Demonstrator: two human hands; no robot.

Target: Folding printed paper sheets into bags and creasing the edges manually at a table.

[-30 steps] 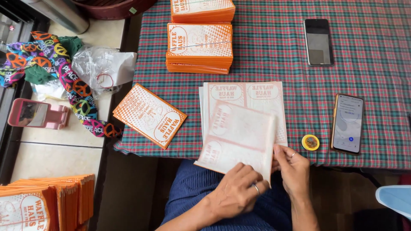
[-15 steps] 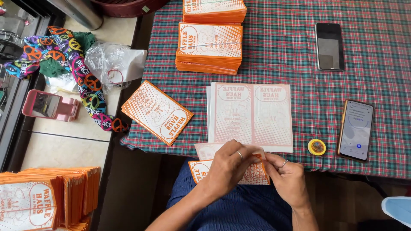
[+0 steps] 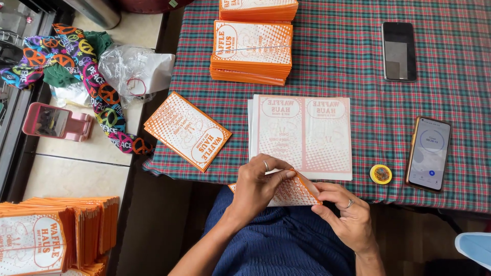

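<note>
Both my hands hold one orange-and-white printed paper sheet (image 3: 289,193), folded over, just below the table's near edge and above my lap. My left hand (image 3: 258,181) pinches its upper left part; my right hand (image 3: 343,208) grips its right end. Just beyond them a stack of flat unfolded sheets (image 3: 304,134) lies on the plaid tablecloth (image 3: 337,71). A small pile of folded orange bags (image 3: 187,130) lies askew at the table's left corner.
Taller stacks of folded bags (image 3: 252,51) stand at the back. Two phones (image 3: 399,50) (image 3: 428,152) and a small yellow tape roll (image 3: 380,174) lie to the right. Left of the table are a colourful cloth (image 3: 97,92), a plastic bag (image 3: 135,71) and more orange bags (image 3: 51,237).
A sheet has been lifted off the flat stack, drawn toward my lap and folded over between both hands. The view has shifted slightly.
</note>
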